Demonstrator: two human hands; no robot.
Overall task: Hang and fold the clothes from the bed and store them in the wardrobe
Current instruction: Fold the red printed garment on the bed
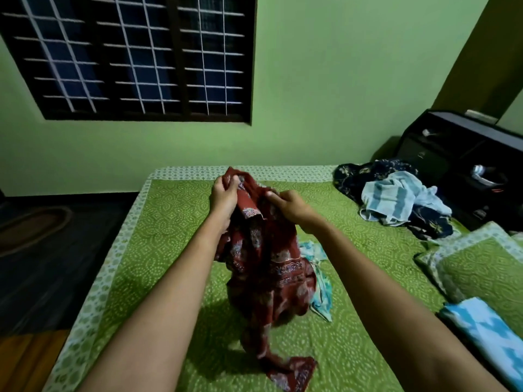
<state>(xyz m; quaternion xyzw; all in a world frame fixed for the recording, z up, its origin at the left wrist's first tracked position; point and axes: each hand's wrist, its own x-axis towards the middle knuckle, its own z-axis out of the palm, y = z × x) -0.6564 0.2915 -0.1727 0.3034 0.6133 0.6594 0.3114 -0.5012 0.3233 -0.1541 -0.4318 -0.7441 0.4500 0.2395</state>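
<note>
1. The red garment (263, 264), printed with pale patterns, hangs lifted over the middle of the bed (169, 227). Its top is held up in both hands and its lower end trails on the green bedcover toward the near edge.
2. The left hand (225, 198) grips the garment's highest part, its fingers (226, 183) curled round bunched fabric.
3. The right hand (291, 206) is just beside it and slightly lower. Its thumb and fingers (273, 195) pinch a fold of the same garment.
4. A blue-green cloth (321, 281) lies crumpled on the bed, touching the garment's right side and partly hidden behind it.
5. At the far right corner of the bed sits a heap: a dark floral cloth (353, 176) with a striped towel (396, 199) in pale blue on top of it.
6. Along the right edge lie green pillows (481, 267). Nearer the viewer, a folded cloth (486, 335) in blue and white sits beside them.
7. Behind the bed a green wall (339, 80) carries a barred window (135, 58). A dark cabinet (467, 145) stands beyond the far right corner.
</note>
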